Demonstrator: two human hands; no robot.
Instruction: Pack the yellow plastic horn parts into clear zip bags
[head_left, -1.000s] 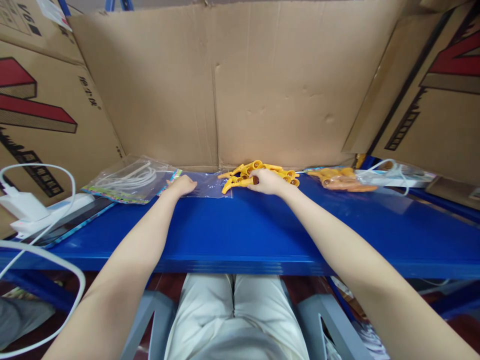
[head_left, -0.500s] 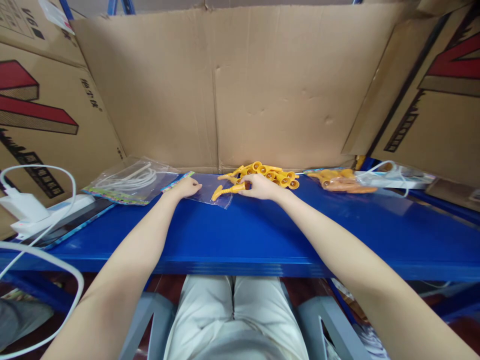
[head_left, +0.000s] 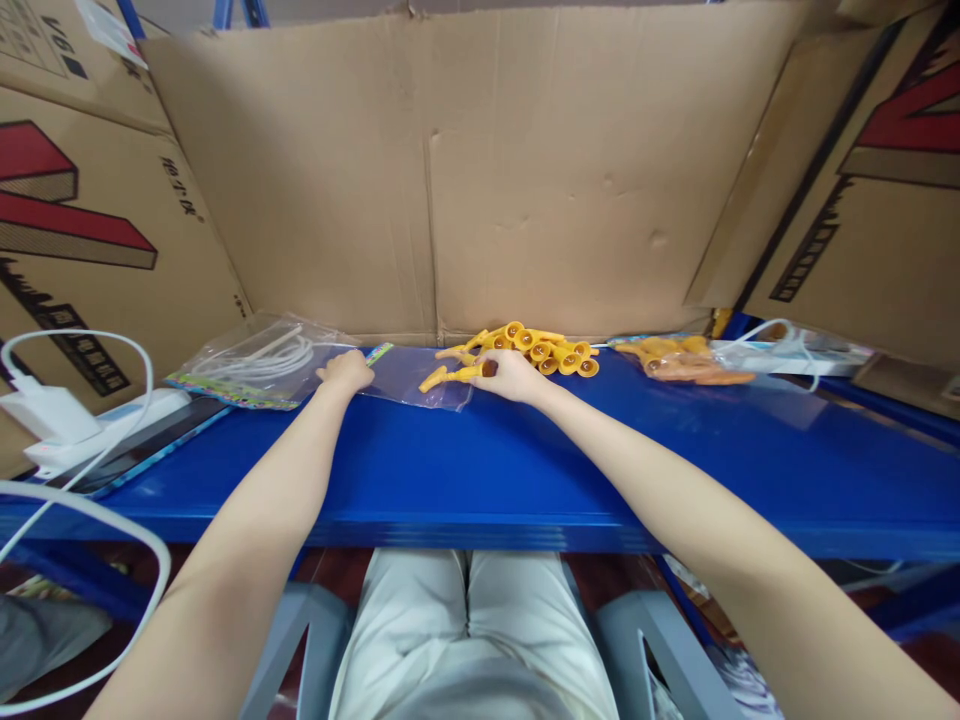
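My right hand [head_left: 510, 374] is closed around the flared end of a yellow plastic piece [head_left: 444, 377], whose narrow end points left. That piece lies over a clear flat plastic bag [head_left: 397, 376] with a colourful strip along its left end. My left hand [head_left: 348, 371] is closed at that end of the bag, fingers curled under; its exact grip is partly hidden. Just behind my right hand is a pile of similar yellow pieces [head_left: 551, 350] with cup-shaped openings facing me.
Left of my left hand lies a clear bag with a coiled white cable [head_left: 262, 358]. A white power strip with a plugged-in charger [head_left: 60, 418] sits farther left. On the right lies a bag of orange-yellow pieces [head_left: 675, 360]. Cardboard [head_left: 480, 180] walls the blue table's [head_left: 480, 470] back.
My left hand has moved left along the bag, uncovering more of its colourful strip. My right hand and the yellow piece have shifted slightly left. The bag's right end has shifted slightly right.
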